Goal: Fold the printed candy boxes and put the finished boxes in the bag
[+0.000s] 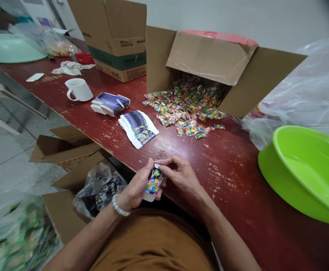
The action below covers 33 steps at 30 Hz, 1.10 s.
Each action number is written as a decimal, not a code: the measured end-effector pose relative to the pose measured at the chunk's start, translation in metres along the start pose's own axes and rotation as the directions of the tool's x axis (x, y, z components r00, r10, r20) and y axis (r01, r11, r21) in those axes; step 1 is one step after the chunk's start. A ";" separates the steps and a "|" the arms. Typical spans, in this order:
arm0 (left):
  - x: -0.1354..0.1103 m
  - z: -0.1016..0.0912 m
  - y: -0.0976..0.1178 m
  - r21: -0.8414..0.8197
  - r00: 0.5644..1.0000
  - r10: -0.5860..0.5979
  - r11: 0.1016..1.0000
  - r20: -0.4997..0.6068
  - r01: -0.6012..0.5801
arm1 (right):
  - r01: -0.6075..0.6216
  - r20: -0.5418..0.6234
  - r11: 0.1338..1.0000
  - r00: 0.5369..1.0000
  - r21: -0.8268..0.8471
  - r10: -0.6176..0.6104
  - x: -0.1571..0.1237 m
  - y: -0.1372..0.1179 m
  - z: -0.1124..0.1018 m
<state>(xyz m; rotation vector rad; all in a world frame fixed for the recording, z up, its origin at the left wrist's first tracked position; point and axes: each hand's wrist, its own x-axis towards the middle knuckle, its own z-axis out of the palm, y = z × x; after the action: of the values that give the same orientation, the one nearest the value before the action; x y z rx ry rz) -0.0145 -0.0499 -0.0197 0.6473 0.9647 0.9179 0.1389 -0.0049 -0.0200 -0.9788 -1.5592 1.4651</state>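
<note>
My left hand (137, 188) and my right hand (178, 175) are both closed on one small printed carton (154, 181) at the near table edge, close to my body. The right fingers pinch its top flap; the left hand cups it from below. A white bead bracelet (119, 206) circles my left wrist. A stack of flat printed cartons (138, 128) lies further out on the red-brown table (226, 165). Beyond it, several small wrapped candies (185, 109) spill from a cardboard box tipped on its side (209, 60).
A green plastic basin (305, 173) sits right. A white mug (78, 89), folded cartons (110, 103), an upright cardboard box (116, 37), a pale green basin (10, 47) and clear plastic bags (308, 98) stand farther back. Open floor boxes with a bagged pile (102, 190) lie left.
</note>
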 end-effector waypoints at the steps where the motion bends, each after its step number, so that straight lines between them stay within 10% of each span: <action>1: 0.001 0.001 0.000 0.037 1.000 0.027 0.999 -0.002 -0.027 | -0.070 0.026 0.994 0.997 0.084 0.068 0.002 -0.001 0.000; 8: 0.002 -0.008 0.002 0.246 0.991 0.131 0.961 -0.021 -0.122 | -0.154 0.039 0.937 0.988 0.313 0.149 0.008 -0.008 0.003; 17: 0.003 -0.001 -0.002 0.052 0.997 0.062 0.997 -0.054 -0.060 | 0.264 0.142 0.933 0.962 -0.245 -0.235 0.000 0.006 -0.008; 21: -0.011 -0.001 -0.007 -0.077 0.999 0.036 0.996 0.011 -0.035 | 0.059 -0.125 0.832 0.980 -0.552 -0.152 0.042 0.017 -0.066; 23: -0.022 -0.004 -0.014 -0.121 0.998 -0.030 0.992 0.054 0.037 | -0.177 -0.412 0.734 0.898 -0.655 -0.152 0.069 0.019 -0.110; 27: -0.042 -0.028 -0.025 -0.091 0.985 -0.170 0.981 0.028 0.172 | -0.357 -0.578 0.684 0.808 -0.636 -0.116 0.107 0.026 -0.181; 33: -0.057 -0.109 0.000 0.489 0.987 -0.158 0.863 0.024 0.126 | -0.427 -0.629 0.696 0.776 -0.578 -0.047 0.111 0.050 -0.202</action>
<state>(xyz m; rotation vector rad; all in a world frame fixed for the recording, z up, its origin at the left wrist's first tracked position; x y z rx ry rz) -0.1278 -0.0926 -0.0445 1.0105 1.1830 0.5145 0.2790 0.1806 -0.0575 -1.9069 -1.5264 0.4965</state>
